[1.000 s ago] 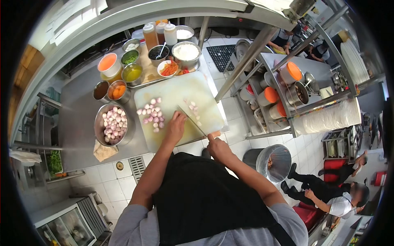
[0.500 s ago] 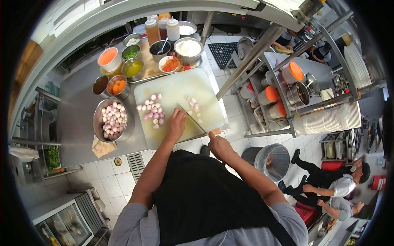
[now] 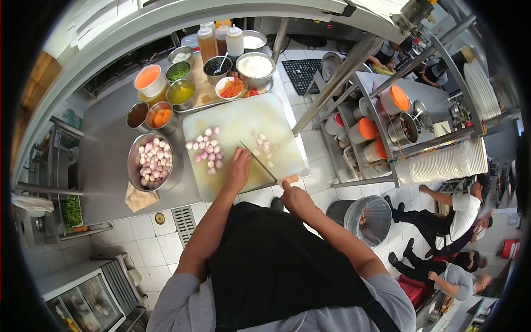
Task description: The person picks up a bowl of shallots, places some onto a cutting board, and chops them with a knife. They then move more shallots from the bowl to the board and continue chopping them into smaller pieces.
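Note:
My right hand (image 3: 298,200) is wrapped round the handle of a knife (image 3: 259,161), whose blade slants up and left across the white cutting board (image 3: 276,119). My left hand (image 3: 239,169) is closed beside the blade, its fingertips near the board; whatever they hold is hidden. Peeled whole shallots (image 3: 209,148) lie on the board left of that hand. Cut pieces (image 3: 263,145) rest beyond the blade on the right. A metal bowl (image 3: 133,160) full of peeled shallots stands left of the board, on a folded cloth (image 3: 140,198).
Metal containers, squeeze bottles (image 3: 234,41) and a bowl of white powder (image 3: 255,65) stand behind the board. A lined bin (image 3: 368,220) is on the floor at right. Shelving (image 3: 362,88) holds orange-lidded tubs and stacked plates. Several people (image 3: 456,221) are at far right.
Both hands and the knife stay in nearly the same place. At far right the people have shifted, and one in a white shirt now shows more fully.

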### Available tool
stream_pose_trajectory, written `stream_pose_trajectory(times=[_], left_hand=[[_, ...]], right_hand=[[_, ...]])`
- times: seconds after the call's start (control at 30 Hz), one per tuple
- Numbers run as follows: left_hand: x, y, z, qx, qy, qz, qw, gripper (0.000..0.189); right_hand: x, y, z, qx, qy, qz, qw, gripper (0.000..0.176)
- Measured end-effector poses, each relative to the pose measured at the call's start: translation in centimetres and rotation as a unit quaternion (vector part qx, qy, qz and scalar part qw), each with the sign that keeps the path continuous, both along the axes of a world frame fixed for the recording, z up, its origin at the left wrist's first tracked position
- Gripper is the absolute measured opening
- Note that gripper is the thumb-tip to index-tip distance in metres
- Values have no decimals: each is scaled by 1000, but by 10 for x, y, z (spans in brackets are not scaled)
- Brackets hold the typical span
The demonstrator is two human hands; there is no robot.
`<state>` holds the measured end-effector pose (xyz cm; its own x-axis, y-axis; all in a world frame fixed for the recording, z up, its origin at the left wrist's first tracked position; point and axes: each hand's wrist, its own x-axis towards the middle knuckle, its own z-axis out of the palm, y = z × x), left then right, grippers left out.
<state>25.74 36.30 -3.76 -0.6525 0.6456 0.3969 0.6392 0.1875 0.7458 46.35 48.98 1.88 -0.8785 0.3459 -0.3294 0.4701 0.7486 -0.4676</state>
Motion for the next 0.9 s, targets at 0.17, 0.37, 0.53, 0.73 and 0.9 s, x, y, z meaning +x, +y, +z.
stream_pose_trajectory(times=[0.17,0.37,0.53,0.73,0.9], left_hand=[[-3,0,6,-3,-8,-2,1000,6],[-1,5,18,-52,-4,11,999,5],[0,7,2,-17,-28,17,999,4],[-6,4,3,5,-12,-4,1000,4],[-5,-1,8,-2,-2,-18,1000,5]], right_hand=[[-3,16,-2,-64,25,3,998,29],[3,13,-1,-56,45,-33,997,28],[5,-2,-19,-20,42,-15,999,26],[3,-7,-16,0,35,-9,999,28],[5,-7,5,15,0,8,1000,28]])
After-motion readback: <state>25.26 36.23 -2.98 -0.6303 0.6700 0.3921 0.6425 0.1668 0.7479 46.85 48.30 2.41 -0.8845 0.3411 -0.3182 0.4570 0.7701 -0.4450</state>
